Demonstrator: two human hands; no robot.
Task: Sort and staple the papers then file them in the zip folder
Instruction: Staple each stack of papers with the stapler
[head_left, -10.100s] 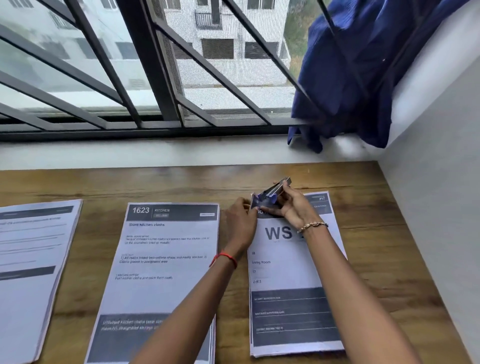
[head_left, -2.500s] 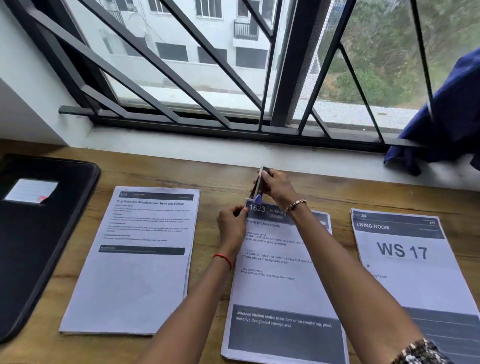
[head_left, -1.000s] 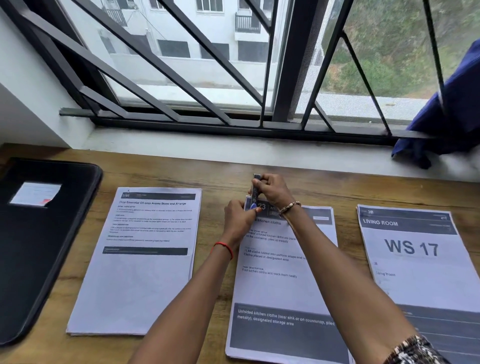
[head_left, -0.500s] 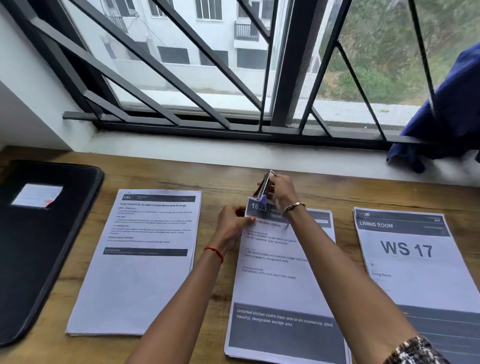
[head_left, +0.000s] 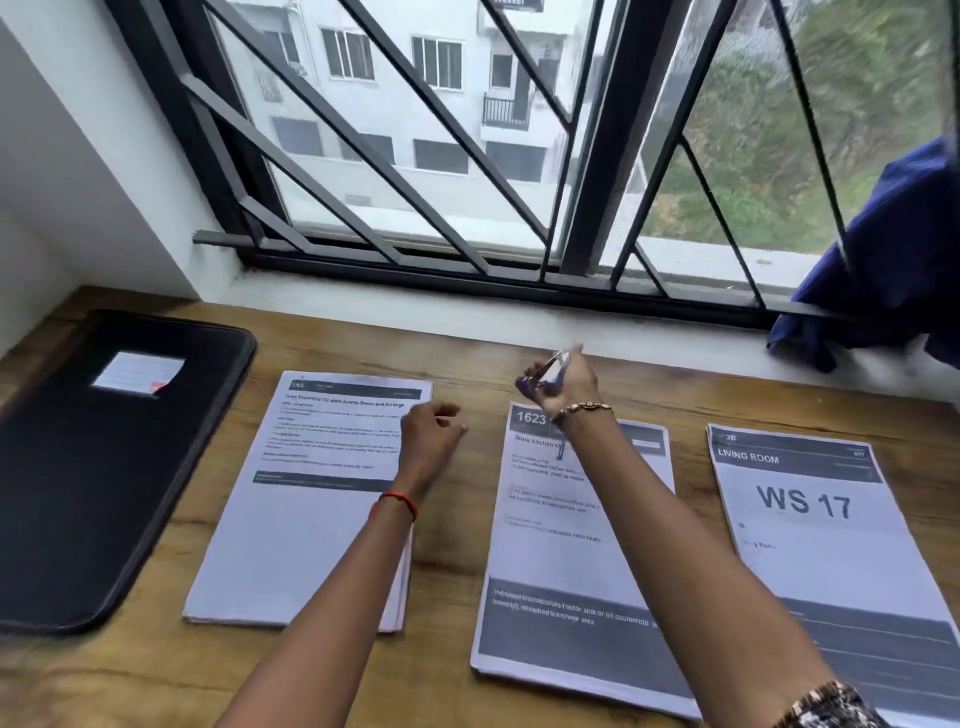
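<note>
Three paper stacks lie side by side on the wooden desk (head_left: 457, 519): a left stack (head_left: 311, 519), a middle stack headed "1623" (head_left: 561, 571) and a right stack marked "WS 17" (head_left: 821, 561). My right hand (head_left: 563, 387) holds a small blue and silver stapler (head_left: 545, 371) lifted above the top left corner of the middle stack. My left hand (head_left: 428, 441) hovers over the right edge of the left stack, fingers loosely curled and holding nothing. A black zip folder (head_left: 93, 467) with a white label lies shut at the far left.
A white sill and a barred window (head_left: 467, 156) run along the desk's far edge. A dark blue cloth (head_left: 893, 260) hangs over the sill at the right. A white wall closes the left side.
The stapler has lifted off the corner of the "1623" stack. My left hand has let go of that stack and moved left to the edge of the left stack.
</note>
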